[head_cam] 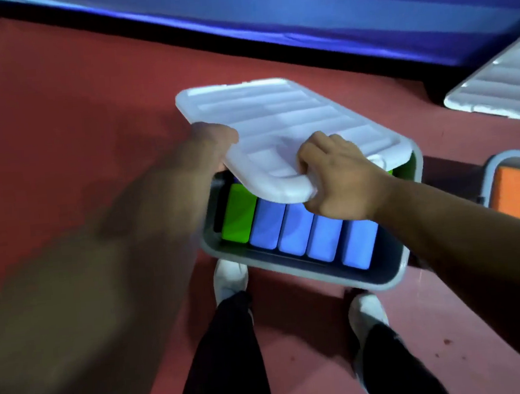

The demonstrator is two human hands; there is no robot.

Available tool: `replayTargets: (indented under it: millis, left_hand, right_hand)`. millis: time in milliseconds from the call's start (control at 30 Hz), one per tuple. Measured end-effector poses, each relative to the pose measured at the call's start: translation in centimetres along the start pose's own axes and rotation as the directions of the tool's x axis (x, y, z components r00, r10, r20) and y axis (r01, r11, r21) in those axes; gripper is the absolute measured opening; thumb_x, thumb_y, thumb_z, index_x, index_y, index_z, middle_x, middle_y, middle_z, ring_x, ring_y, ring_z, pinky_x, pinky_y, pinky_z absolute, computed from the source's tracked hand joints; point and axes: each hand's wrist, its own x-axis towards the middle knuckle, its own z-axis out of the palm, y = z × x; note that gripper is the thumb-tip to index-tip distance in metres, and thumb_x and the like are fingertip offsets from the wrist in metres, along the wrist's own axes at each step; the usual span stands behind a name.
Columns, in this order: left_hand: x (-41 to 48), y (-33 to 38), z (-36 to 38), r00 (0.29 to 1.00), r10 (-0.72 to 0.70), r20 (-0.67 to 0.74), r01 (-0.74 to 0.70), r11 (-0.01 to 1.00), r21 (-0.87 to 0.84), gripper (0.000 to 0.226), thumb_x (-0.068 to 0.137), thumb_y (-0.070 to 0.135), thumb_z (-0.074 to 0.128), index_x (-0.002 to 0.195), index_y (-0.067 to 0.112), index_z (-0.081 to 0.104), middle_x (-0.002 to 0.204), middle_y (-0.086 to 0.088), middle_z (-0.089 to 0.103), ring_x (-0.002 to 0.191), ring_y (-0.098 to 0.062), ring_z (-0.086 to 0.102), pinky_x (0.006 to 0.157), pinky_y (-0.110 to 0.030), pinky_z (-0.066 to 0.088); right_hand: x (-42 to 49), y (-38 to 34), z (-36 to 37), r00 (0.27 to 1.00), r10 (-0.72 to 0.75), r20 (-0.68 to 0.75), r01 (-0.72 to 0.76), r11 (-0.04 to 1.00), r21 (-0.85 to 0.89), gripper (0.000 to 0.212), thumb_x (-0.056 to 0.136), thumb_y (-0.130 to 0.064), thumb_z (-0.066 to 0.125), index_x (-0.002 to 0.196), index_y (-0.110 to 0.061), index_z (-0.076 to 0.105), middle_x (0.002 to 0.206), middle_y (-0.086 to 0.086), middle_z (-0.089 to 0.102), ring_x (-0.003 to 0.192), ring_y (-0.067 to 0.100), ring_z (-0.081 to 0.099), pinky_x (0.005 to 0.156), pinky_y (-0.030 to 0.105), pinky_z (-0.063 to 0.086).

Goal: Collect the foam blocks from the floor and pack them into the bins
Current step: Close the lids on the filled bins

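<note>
Right hand (335,174) grips the white lid (277,116) at its near edge; left hand (213,144) blurred at the left edge, grip unclear. Foam blocks (293,228) fill the grey bin (306,271). Risk: the lid sits skewed and tilted, so it may miss the rim.

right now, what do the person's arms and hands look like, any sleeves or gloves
The right arm is bare up to the frame edge, no sleeve; the right hand shows no glove, ring or watch. The left arm and left hand are motion-blurred: no sleeve or glove shows, finer detail cannot be told.
</note>
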Motion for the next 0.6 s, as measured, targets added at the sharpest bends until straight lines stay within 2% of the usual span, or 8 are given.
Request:
replayTargets:
  millis: [133, 200, 233, 333, 400, 467, 533, 600]
  left_hand:
    - [-2.9, -4.3, 1.7, 0.999, 0.037, -0.031, -0.036, 0.999, 0.007, 0.04, 0.103, 0.017, 0.053, 0.142, 0.007, 0.055, 0.129, -0.011, 0.065, 0.086, -0.019, 0.063, 0.057, -0.029, 0.057]
    - [-4.7, -6.8, 3.0, 1.0, -0.009, -0.029, 0.008, 0.999, -0.036, 0.04, 0.104, 0.019, 0.05, 0.142, 0.005, 0.055, 0.12, -0.009, 0.064, 0.076, -0.016, 0.063, 0.051, -0.025, 0.056]
    - [-5.2, -8.1, 4.0, 0.999, -0.045, -0.006, 0.044, 0.996, -0.079, 0.037, 0.103, 0.019, 0.05, 0.137, 0.005, 0.057, 0.119, -0.007, 0.066, 0.076, -0.017, 0.066, 0.054, -0.028, 0.06]
    - [-7.3, -12.2, 7.3, 0.979, -0.175, 0.101, 0.195, 0.952, -0.234, 0.022, 0.097, 0.014, 0.051, 0.115, 0.008, 0.061, 0.111, -0.017, 0.071, 0.089, -0.032, 0.073, 0.07, -0.047, 0.065]
    - [-8.5, -14.6, 9.6, 0.958, -0.241, 0.155, 0.271, 0.939, -0.21, 0.017, 0.1, 0.017, 0.053, 0.113, 0.008, 0.06, 0.102, -0.018, 0.071, 0.086, -0.033, 0.073, 0.074, -0.048, 0.064]
    - [-9.9, -17.0, 11.6, 0.93, -0.294, 0.22, 0.331, 0.931, -0.155, 0.023, 0.105, 0.025, 0.056, 0.117, 0.006, 0.059, 0.1, -0.02, 0.071, 0.088, -0.034, 0.072, 0.086, -0.049, 0.062]
    - [-11.0, -19.4, 12.9, 0.888, -0.347, 0.3, 0.38, 0.923, -0.058, 0.037, 0.106, 0.041, 0.056, 0.117, 0.006, 0.057, 0.101, -0.019, 0.072, 0.091, -0.034, 0.073, 0.082, -0.046, 0.062]
    - [-11.1, -21.7, 13.3, 0.864, -0.395, 0.311, 0.411, 0.911, 0.016, 0.046, 0.104, 0.052, 0.052, 0.106, 0.007, 0.058, 0.091, -0.014, 0.072, 0.08, -0.028, 0.073, 0.076, -0.039, 0.061]
  right_hand:
    - [-2.9, 1.0, 3.3, 0.997, 0.004, 0.078, 0.0, 0.999, -0.045, 0.09, 0.051, -0.07, 0.081, 0.124, -0.03, 0.047, 0.129, -0.004, 0.043, 0.114, 0.028, 0.044, 0.1, 0.045, 0.042]
    - [-4.0, 1.4, 4.1, 0.983, 0.024, 0.18, -0.017, 0.999, -0.043, 0.111, 0.049, -0.087, 0.075, 0.14, -0.033, 0.04, 0.149, -0.003, 0.033, 0.133, 0.027, 0.035, 0.113, 0.044, 0.033]
    - [-4.5, 1.7, 4.4, 0.976, 0.043, 0.214, -0.036, 0.999, -0.038, 0.113, 0.053, -0.091, 0.07, 0.145, -0.034, 0.037, 0.157, -0.002, 0.027, 0.14, 0.027, 0.03, 0.118, 0.043, 0.028]
    - [-5.8, 2.6, 5.3, 0.972, 0.087, 0.22, -0.083, 0.996, -0.026, 0.092, 0.076, -0.084, 0.059, 0.149, -0.031, 0.04, 0.163, 0.002, 0.022, 0.146, 0.03, 0.026, 0.12, 0.043, 0.025]
    - [-6.4, 3.5, 6.0, 0.972, 0.12, 0.202, -0.113, 0.993, -0.044, 0.077, 0.085, -0.074, 0.058, 0.146, -0.029, 0.044, 0.16, 0.003, 0.028, 0.143, 0.03, 0.032, 0.118, 0.044, 0.031]
    - [-7.0, 4.4, 6.9, 0.965, 0.173, 0.198, -0.164, 0.985, -0.06, 0.068, 0.088, -0.065, 0.059, 0.143, -0.027, 0.048, 0.153, 0.004, 0.036, 0.137, 0.03, 0.038, 0.114, 0.044, 0.037]
    - [-7.6, 4.9, 7.8, 0.956, 0.21, 0.204, -0.2, 0.977, -0.071, 0.061, 0.089, -0.058, 0.058, 0.14, -0.025, 0.052, 0.146, 0.004, 0.042, 0.132, 0.03, 0.042, 0.111, 0.044, 0.04]
    - [-8.1, 5.1, 8.6, 0.958, 0.202, 0.206, -0.191, 0.979, -0.069, 0.054, 0.091, -0.051, 0.058, 0.137, -0.024, 0.054, 0.143, 0.005, 0.044, 0.13, 0.03, 0.044, 0.11, 0.043, 0.041]
